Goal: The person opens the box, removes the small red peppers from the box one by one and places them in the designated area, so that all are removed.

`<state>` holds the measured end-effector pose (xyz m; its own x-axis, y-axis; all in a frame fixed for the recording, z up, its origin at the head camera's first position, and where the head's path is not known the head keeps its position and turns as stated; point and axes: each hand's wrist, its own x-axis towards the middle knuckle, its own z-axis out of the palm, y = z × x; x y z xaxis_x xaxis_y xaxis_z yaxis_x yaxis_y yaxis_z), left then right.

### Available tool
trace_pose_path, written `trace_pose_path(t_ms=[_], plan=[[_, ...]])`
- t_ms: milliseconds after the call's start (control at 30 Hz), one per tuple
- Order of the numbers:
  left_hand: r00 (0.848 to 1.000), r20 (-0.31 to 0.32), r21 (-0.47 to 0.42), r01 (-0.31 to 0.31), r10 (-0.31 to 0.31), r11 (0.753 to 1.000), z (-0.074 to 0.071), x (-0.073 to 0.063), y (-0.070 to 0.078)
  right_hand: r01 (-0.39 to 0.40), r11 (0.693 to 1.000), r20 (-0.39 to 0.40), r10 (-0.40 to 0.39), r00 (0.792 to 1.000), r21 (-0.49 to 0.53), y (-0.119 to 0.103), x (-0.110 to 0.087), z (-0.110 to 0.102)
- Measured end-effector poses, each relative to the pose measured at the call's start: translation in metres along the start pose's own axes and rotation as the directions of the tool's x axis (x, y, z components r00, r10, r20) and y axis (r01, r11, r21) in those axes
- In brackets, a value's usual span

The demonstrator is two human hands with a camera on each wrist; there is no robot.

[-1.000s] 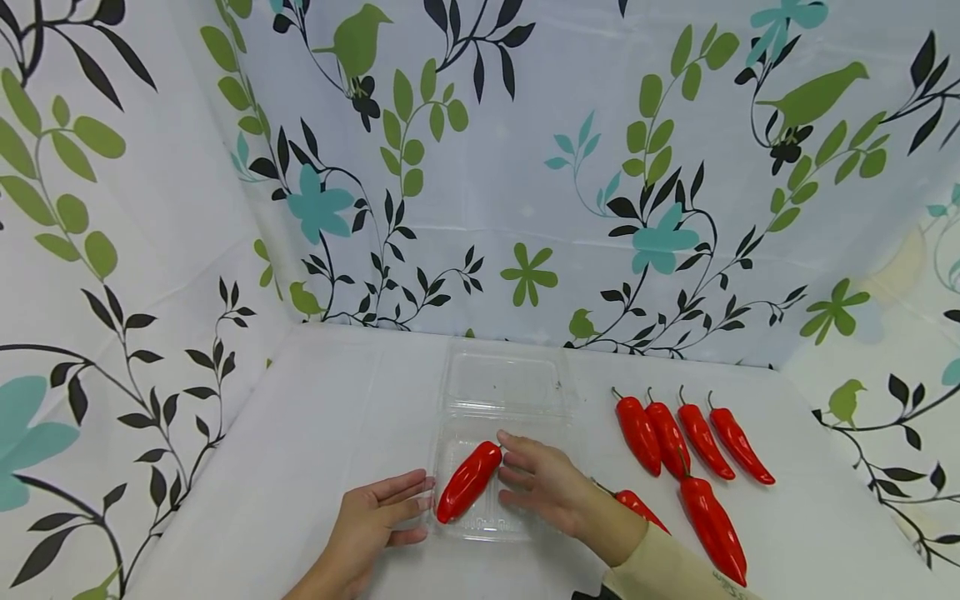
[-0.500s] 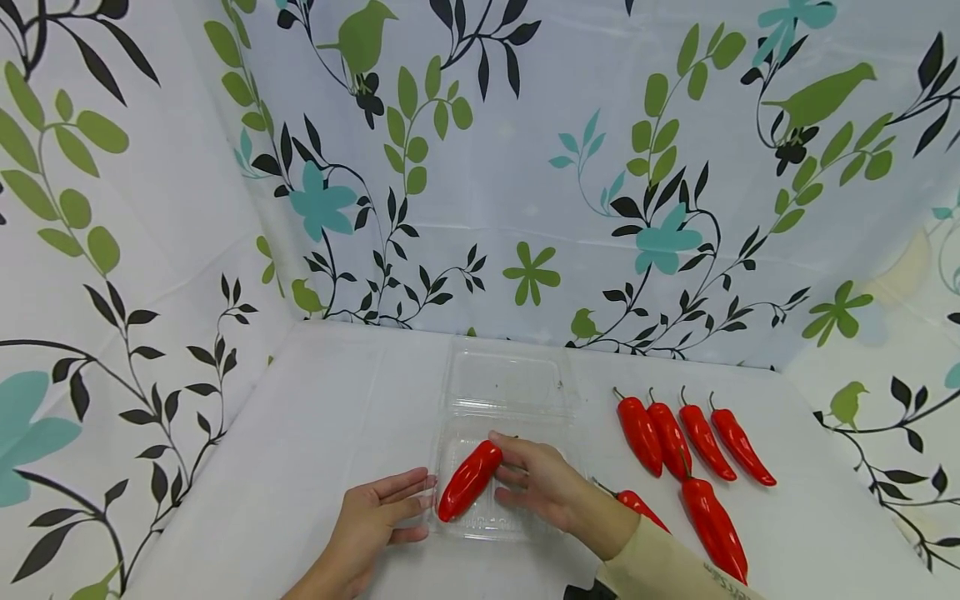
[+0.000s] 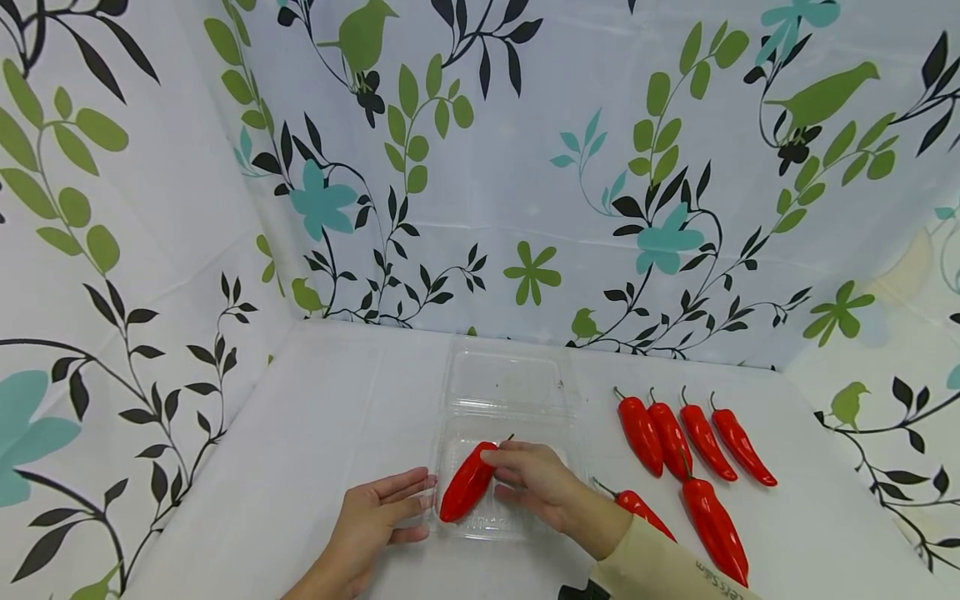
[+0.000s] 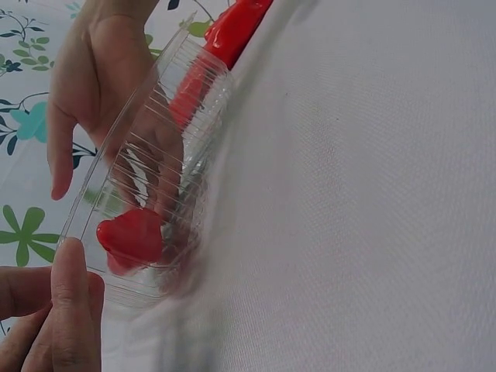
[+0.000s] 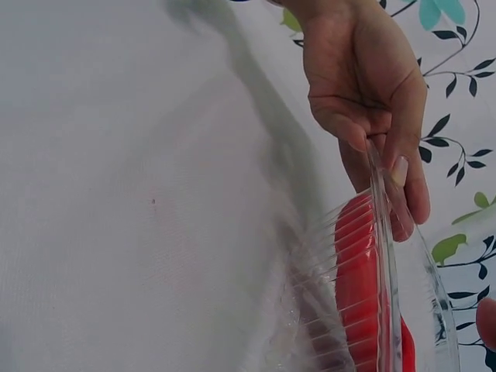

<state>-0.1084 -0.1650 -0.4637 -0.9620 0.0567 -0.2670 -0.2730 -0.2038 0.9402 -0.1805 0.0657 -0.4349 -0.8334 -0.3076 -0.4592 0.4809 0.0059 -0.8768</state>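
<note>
A shiny red chili pepper [image 3: 468, 483] lies tilted in the base of a clear plastic clamshell container [image 3: 480, 533], whose lid [image 3: 510, 379] is folded back. At the container's left rim, my left hand [image 3: 375, 512] pinches the edge between thumb and fingers, as the right wrist view shows. My right hand [image 3: 543, 482] reaches over the base from the right. In the left wrist view its thumb stands apart, and its extended fingers [image 4: 165, 174] are down beside the pepper's end, seemingly touching it. The exact contact is partly hidden by the ribbed plastic wall.
Several more red peppers [image 3: 639, 433] lie on the white table to the right, most with their stems pointing away. One pepper [image 3: 641, 510] is partly behind the right sleeve [image 3: 660, 567]. A patterned cloth [image 3: 450, 208] hangs behind the table.
My right hand has moved slightly left and down, so its thumb now overlaps the pepper in the head view. The pepper has shifted a little, and its stem shows. My left hand stays put.
</note>
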Motion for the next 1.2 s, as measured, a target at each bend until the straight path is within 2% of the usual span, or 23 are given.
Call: trace_pose_path(t_ms=[267, 500, 733, 900, 1200], plan=[[1.0, -0.006, 0.012, -0.005, 0.006, 1.0, 0.0, -0.001, 0.0, 0.024, 0.999, -0.016, -0.024, 1.0, -0.048, 0.004, 0.003, 0.003], [1.0, -0.013, 0.007, 0.001, -0.001, 1.0, 0.0, -0.001, -0.001, 0.051, 0.994, -0.074, -0.058, 0.996, -0.094, 0.009, 0.006, 0.009], [1.0, -0.013, -0.001, -0.003, 0.003, 1.0, 0.001, -0.002, -0.001, 0.079, 0.972, -0.154, -0.115, 0.981, -0.222, 0.013, 0.006, 0.019], [1.0, -0.009, -0.007, -0.009, 0.009, 1.0, 0.001, -0.002, -0.001, 0.095, 0.955, -0.159, -0.143, 0.977, -0.28, 0.015, 0.006, 0.023], [1.0, -0.022, -0.022, -0.004, 0.003, 1.0, 0.002, -0.002, -0.002, 0.128, 0.938, -0.173, -0.191, 0.966, -0.322, 0.018, 0.008, 0.028]])
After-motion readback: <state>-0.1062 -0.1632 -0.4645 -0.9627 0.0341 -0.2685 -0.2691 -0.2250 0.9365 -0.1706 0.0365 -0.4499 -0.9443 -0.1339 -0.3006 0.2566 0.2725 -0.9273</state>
